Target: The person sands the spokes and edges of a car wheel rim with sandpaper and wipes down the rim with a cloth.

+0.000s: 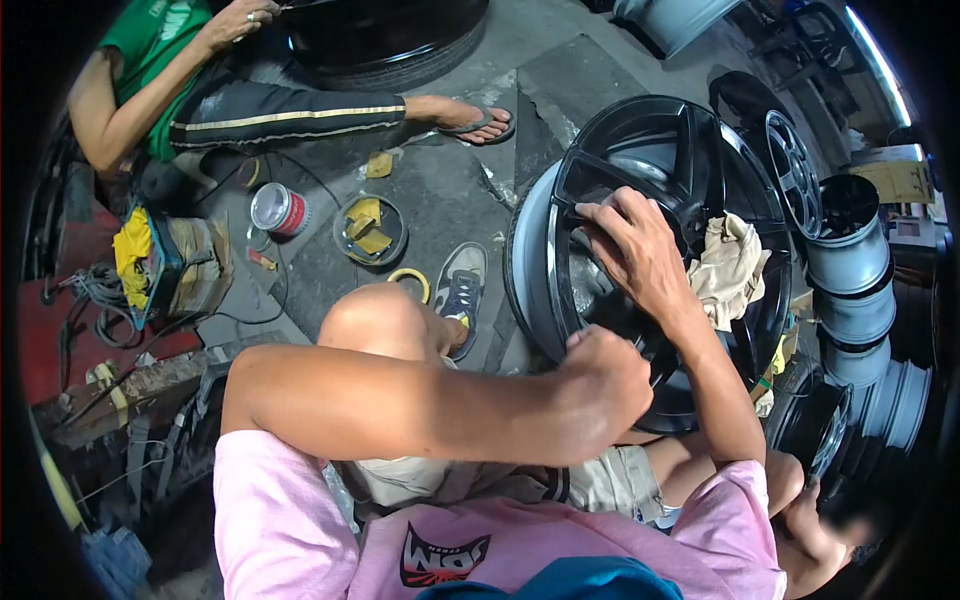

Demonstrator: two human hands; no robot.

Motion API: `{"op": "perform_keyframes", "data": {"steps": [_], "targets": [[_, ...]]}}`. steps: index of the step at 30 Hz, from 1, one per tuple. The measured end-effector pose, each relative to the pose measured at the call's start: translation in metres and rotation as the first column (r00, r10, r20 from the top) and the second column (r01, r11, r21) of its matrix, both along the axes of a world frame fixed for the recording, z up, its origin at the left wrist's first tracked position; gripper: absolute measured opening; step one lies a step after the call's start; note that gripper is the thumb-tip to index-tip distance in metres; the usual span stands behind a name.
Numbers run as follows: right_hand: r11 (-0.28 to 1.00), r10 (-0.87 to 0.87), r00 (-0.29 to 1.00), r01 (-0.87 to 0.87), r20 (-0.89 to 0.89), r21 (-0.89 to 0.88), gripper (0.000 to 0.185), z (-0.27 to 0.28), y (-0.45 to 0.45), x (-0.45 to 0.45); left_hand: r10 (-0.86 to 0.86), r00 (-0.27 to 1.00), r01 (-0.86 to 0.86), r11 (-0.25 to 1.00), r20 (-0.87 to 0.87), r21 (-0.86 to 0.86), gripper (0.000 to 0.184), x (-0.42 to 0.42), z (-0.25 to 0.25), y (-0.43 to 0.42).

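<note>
A glossy black spoked wheel rim (pixel 690 150) lies in front of me, its grey barrel showing at the left side. My right hand (pixel 640 245) rests over its spokes near the centre, fingers bent and apart. Closer to me, my left hand (pixel 608 395) is curled into a fist above the near part of the rim; whatever its fingers hold is hidden. A crumpled beige cloth (pixel 728 270) is draped on the spokes just right of my right hand.
A black bowl (pixel 386 257) with yellow sandpaper pieces (pixel 368 222), a tin can (pixel 280 210) and a tape roll (pixel 410 283) are on the floor. Stacked rims (pixel 850 280) stand right. Another person (pixel 150 90) sits upper left beside a dark wheel (pixel 380 40); someone else is lower right.
</note>
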State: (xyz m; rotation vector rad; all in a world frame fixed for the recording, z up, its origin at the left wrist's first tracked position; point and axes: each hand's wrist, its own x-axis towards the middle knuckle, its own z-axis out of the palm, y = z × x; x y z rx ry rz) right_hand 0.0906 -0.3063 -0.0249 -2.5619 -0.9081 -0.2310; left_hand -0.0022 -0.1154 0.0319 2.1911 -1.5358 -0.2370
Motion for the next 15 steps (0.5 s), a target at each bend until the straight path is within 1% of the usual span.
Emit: {"op": "perform_keyframes", "data": {"steps": [1,2,3,4,5,7,8,10,11,12,13,14,15], "targets": [[1.000,0.011,0.999,-0.010,0.035,-0.024,0.031,0.000,-0.002,-0.001,-0.001,1.000,0.001,1.000,-0.001,0.000,0.009,0.003,-0.003,0.005],[0.999,-0.019,0.999,0.018,0.028,0.040,0.030,-0.004,-0.001,-0.001,0.043,0.999,-0.042,0.997,0.005,-0.070,0.009,0.010,-0.008,0.012],[0.999,-0.024,0.999,0.023,0.027,0.042,0.030,-0.007,0.001,0.000,0.085,0.996,-0.083,0.987,0.008,-0.139,0.010,0.018,-0.009,0.018],[0.997,-0.020,0.998,0.016,0.054,0.077,0.029,-0.011,0.005,0.003,0.070,0.996,-0.075,0.991,-0.046,-0.107,0.012,0.025,-0.005,0.023],[0.994,-0.017,0.997,0.008,0.081,0.112,0.028,-0.014,0.010,0.006,0.067,0.997,-0.071,0.992,-0.047,-0.103,0.012,0.029,-0.006,0.022],[0.987,0.009,0.999,-0.017,0.049,0.163,0.024,-0.017,0.029,0.018,0.011,0.984,-0.008,1.000,-0.178,0.017,0.012,0.033,-0.007,0.022],[0.989,0.015,0.999,-0.020,0.034,0.146,0.023,-0.015,0.036,0.023,0.012,0.984,-0.009,1.000,-0.177,0.019,0.012,0.030,-0.008,0.021],[0.992,0.034,0.999,-0.034,0.001,0.119,0.023,-0.008,0.038,0.026,0.023,0.996,-0.037,0.987,-0.089,-0.154,0.014,0.023,-0.009,0.023],[0.993,0.050,0.999,-0.048,-0.017,0.106,0.023,-0.004,0.031,0.025,0.030,0.995,-0.044,0.986,-0.091,-0.159,0.014,0.022,-0.009,0.026],[0.993,0.050,0.998,-0.045,-0.043,0.110,0.024,-0.002,0.021,0.021,-0.004,0.995,-0.012,0.988,-0.102,-0.157,0.015,0.022,-0.008,0.030],[0.994,0.040,0.996,-0.032,-0.074,0.100,0.023,0.000,0.012,0.016,-0.037,0.993,0.019,0.988,-0.115,-0.156,0.015,0.022,-0.007,0.033],[0.998,0.016,0.995,-0.010,-0.099,0.069,0.022,0.002,0.004,0.009,-0.035,0.992,0.015,0.986,-0.121,-0.164,0.015,0.023,-0.004,0.031],[0.999,-0.015,0.993,0.020,-0.119,0.038,0.020,0.004,-0.001,0.004,-0.037,0.990,0.033,0.999,-0.133,-0.037,0.015,0.024,0.001,0.027]]}}
